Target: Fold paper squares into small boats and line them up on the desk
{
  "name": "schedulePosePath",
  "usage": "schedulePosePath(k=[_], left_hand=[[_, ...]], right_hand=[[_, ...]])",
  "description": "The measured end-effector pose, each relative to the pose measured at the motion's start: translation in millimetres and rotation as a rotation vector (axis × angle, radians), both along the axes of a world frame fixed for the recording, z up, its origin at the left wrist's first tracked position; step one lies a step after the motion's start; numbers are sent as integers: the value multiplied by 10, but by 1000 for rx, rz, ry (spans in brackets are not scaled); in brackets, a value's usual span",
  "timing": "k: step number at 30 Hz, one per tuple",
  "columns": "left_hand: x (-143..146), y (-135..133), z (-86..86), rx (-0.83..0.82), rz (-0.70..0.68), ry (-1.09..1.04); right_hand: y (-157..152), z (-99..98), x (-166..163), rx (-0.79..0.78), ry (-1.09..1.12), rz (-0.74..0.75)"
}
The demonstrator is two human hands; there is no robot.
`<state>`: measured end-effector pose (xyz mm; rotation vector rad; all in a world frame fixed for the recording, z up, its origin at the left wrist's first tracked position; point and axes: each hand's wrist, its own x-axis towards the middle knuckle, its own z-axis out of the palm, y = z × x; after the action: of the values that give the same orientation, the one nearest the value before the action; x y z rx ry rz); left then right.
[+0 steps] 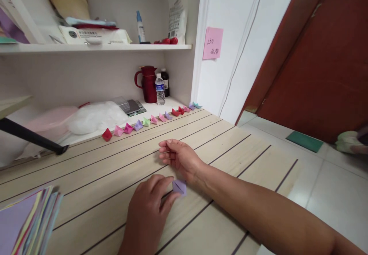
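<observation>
A small folded lilac paper piece [179,187] lies on the wooden desk [230,147]. My left hand [148,209] pinches its left edge between thumb and fingers. My right hand [179,157] rests on the desk just beyond it, fingers curled loosely toward the left, with nothing visible in them. A row of several small folded paper shapes [149,120] in red, pink, purple and green lines the back of the desk.
A stack of coloured paper sheets [27,220] sits at the near left corner. A black bar [31,136] juts in from the left. A red jug [148,83], water bottle [160,89] and plastic bags stand in the shelf alcove. The desk's right edge drops to a tiled floor.
</observation>
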<state>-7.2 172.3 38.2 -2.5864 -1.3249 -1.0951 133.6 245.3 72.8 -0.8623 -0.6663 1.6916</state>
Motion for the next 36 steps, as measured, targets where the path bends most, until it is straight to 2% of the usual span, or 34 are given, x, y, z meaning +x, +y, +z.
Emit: schedulePosePath(k=[4, 7, 13, 19, 23, 26, 28, 33, 36], left_hand=[[156, -13, 14, -112, -12, 148], [201, -6, 12, -168, -4, 151], [43, 55, -20, -381, 30, -276], [-31, 40, 100, -645, 228, -677], [-128, 52, 193, -750, 303, -844], [-222, 79, 199, -757, 308, -905], [-265, 96, 179, -753, 319, -939], [-267, 89, 151, -767, 312, -976], [-254, 61, 171, -783, 280, -982]], right_hand=[[35, 6, 29, 9, -1, -45], [29, 5, 30, 17, -12, -35], [22, -20, 44, 45, -55, 21], [-26, -56, 30, 117, -158, 139], [-114, 13, 11, 283, -290, 197], [-175, 58, 16, 627, -538, 257], [-206, 55, 17, 800, -659, 315], [-250, -7, -7, 896, -813, 333], [-245, -13, -15, 831, -827, 294]])
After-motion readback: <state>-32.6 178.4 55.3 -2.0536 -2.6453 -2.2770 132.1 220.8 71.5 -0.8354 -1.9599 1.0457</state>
